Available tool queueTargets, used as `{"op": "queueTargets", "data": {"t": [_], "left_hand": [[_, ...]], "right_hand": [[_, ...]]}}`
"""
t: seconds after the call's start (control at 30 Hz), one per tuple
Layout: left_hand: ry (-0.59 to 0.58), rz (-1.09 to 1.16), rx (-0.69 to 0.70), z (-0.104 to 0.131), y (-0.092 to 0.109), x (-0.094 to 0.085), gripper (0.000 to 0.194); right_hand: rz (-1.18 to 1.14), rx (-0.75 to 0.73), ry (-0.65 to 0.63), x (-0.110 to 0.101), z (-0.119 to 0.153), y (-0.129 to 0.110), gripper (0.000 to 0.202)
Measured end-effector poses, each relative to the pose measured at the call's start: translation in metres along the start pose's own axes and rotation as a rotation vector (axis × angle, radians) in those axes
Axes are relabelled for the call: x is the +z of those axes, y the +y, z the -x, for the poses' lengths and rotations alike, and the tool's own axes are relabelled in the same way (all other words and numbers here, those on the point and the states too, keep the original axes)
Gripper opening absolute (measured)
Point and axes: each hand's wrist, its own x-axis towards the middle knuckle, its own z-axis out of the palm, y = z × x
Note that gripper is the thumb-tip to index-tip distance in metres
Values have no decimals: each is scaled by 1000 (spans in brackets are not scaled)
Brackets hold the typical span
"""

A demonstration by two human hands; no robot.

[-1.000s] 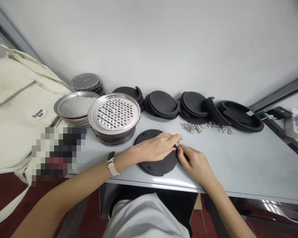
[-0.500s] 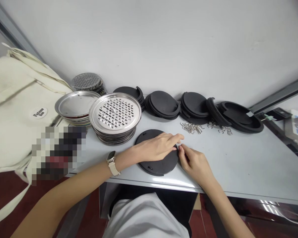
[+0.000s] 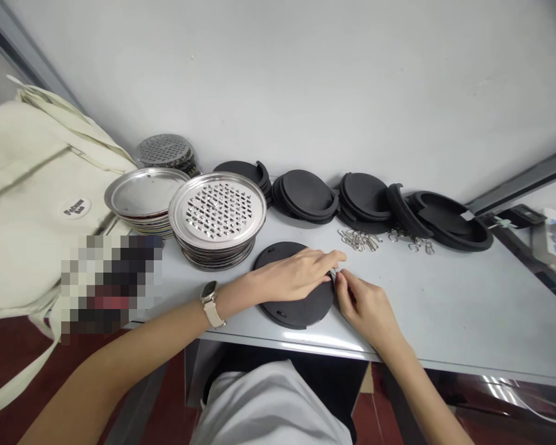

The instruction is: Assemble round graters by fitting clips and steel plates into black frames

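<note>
I am taking the flat, round, black plastic-looking disc (image 3: pixel 301 312) as my clock centre; it is lying on the pale grey tabletop (image 3: pixel 463 309), near the front edge. A cream fabric bag (image 3: pixel 32 179) is slumping at ten o'clock. A stack of round silvery metal plates (image 3: pixel 146 193) is standing at ten too, and a stack of round perforated metal grater plates (image 3: pixel 220 213) is sitting nearer, between ten and eleven. My left hand (image 3: pixel 299 274) is lying palm-down across the disc, fingers stretching between two and three o'clock; from here I cannot tell whether its fingertips are gripping anything. My right hand (image 3: pixel 364 306) is resting just beside the rim at three o'clock, thumb and forefinger pinching a thin pale sliver (image 3: pixel 336 271), too small for me to identify. Small silvery metal clips (image 3: pixel 359 240) are lying scattered towards two. Farthest right, a wide, round, black tray-like piece (image 3: pixel 445 213) is sitting between two and three.
</note>
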Motion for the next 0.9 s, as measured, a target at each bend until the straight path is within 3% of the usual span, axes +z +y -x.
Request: {"op": "queueTargets", "data": {"t": [0.63,0.9], "left_hand": [[-13,25,13,0,-2,1,36],[-14,43,-9,1,1,0,37]], "right_hand": [[21,4,46,-2,0,-3,31],[-93,150,74,-7,1,-2,31]]}}
